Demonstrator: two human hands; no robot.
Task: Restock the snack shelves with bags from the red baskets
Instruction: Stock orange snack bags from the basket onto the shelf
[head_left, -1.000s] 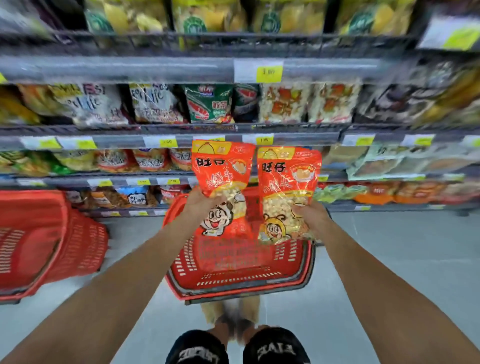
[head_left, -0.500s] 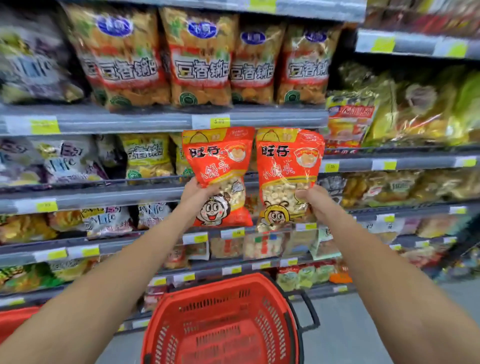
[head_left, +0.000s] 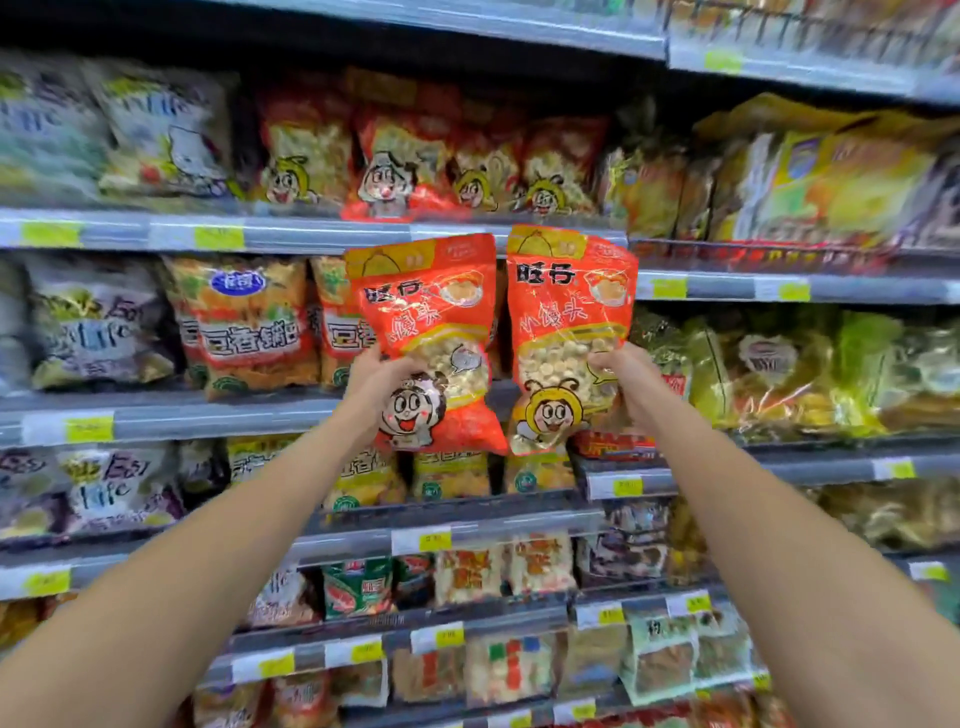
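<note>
I hold two red snack bags upright in front of the shelves. My left hand (head_left: 376, 387) grips the left red bag (head_left: 428, 322), which shows a cartoon boy's face. My right hand (head_left: 626, 382) grips the right red bag (head_left: 569, 312), which shows a cartoon bee. Both bags hang just below the edge of the upper shelf (head_left: 311, 234). On that shelf stands a row of matching red bags (head_left: 415, 161). The red baskets are out of view.
Shelves of snack bags fill the view, each rail carrying yellow price tags (head_left: 218, 236). Orange bags (head_left: 244, 322) stand left of my hands, yellow-green packs (head_left: 779, 369) to the right. Lower shelves (head_left: 467, 530) hold smaller packets.
Both hands have risen with the two bags from over the red basket up to the shelf rows. My view tilted upward, so the basket and floor dropped out of sight.
</note>
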